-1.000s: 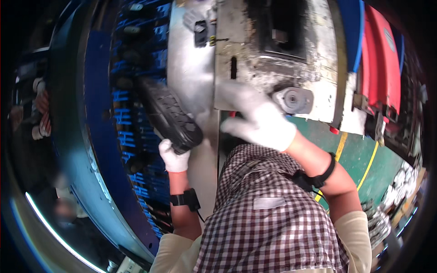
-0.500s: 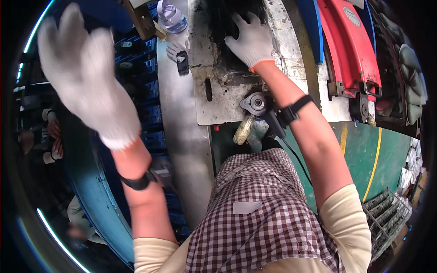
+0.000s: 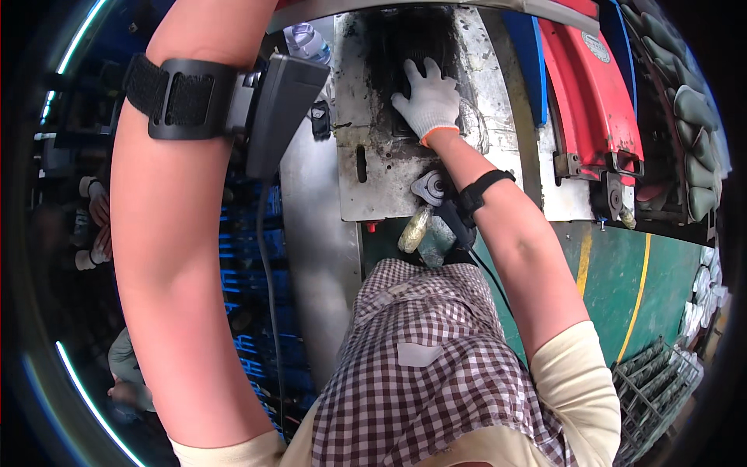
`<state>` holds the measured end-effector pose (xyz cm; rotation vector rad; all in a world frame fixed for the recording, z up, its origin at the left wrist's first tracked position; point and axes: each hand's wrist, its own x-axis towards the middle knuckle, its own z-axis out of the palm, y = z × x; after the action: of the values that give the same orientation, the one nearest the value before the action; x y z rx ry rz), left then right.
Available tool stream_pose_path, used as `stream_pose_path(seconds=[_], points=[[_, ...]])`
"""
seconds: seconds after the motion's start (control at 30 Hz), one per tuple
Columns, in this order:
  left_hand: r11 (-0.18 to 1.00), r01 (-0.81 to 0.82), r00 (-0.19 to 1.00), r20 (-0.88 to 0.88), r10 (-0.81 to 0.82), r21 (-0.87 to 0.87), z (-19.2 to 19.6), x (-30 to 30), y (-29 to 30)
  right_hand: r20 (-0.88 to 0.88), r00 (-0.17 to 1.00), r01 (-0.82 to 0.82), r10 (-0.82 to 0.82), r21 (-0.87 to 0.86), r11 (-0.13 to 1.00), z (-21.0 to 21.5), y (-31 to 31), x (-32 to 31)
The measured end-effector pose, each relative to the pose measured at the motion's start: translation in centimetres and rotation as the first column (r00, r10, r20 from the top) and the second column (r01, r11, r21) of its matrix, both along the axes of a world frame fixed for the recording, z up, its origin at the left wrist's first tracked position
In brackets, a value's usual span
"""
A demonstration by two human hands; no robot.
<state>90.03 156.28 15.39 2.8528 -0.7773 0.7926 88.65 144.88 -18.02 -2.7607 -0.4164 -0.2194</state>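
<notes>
My right hand (image 3: 430, 95), in a white knit glove with an orange cuff, lies with fingers spread on the blackened middle of a worn metal plate (image 3: 366, 187). Below its wrist, a round metal hub (image 3: 429, 187) joins a tape-wrapped handle (image 3: 414, 231) at the plate's near edge. My left forearm (image 3: 175, 210) reaches up past the top of the picture, so the left hand is out of sight. A curved grey bar (image 3: 311, 13) with red behind it crosses the top edge; whether my left hand touches it is hidden.
To the right stands a red machine cover (image 3: 587, 101) between blue side panels. Dark padded pieces (image 3: 695, 148) line the far right. A clear bottle (image 3: 307, 40) and a small black device (image 3: 320, 121) sit left of the plate. A wire rack (image 3: 657, 397) stands lower right. Another person's gloved hands (image 3: 99, 222) show far left.
My left hand has risen out of the top of the picture, and the curved bar has come into view there. My right hand has shifted slightly nearer, its fingers still spread.
</notes>
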Motion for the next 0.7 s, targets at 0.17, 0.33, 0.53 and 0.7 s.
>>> stream_pose_path(seconds=[0.17, 0.33, 0.53, 0.7], points=[[0.994, 0.034, 0.846, -0.527, -0.082, -0.100, 0.6, -2.6, -1.5, 0.049, 0.994, -0.109, 0.101, 0.203, 0.973, 1.4, -3.3, -0.5], [0.953, -0.171, 0.455, -0.878, -0.150, -0.252, -5.2, -4.4, -2.9, -0.176, 0.984, 0.114, 0.030, 0.747, 0.655, 1.1, -15.7, -10.0], [0.992, 0.067, 0.700, -0.702, -0.126, -0.111, -17.9, -7.9, -4.5, -0.713, 0.501, 0.329, 0.491, 0.681, 0.654, -3.3, -22.9, -20.1], [0.999, -0.028, 0.677, -0.735, 0.035, 0.021, -23.9, -10.3, -6.1, -0.684, 0.012, 0.481, 0.729, 0.643, 0.595, -1.7, -18.3, -19.3]])
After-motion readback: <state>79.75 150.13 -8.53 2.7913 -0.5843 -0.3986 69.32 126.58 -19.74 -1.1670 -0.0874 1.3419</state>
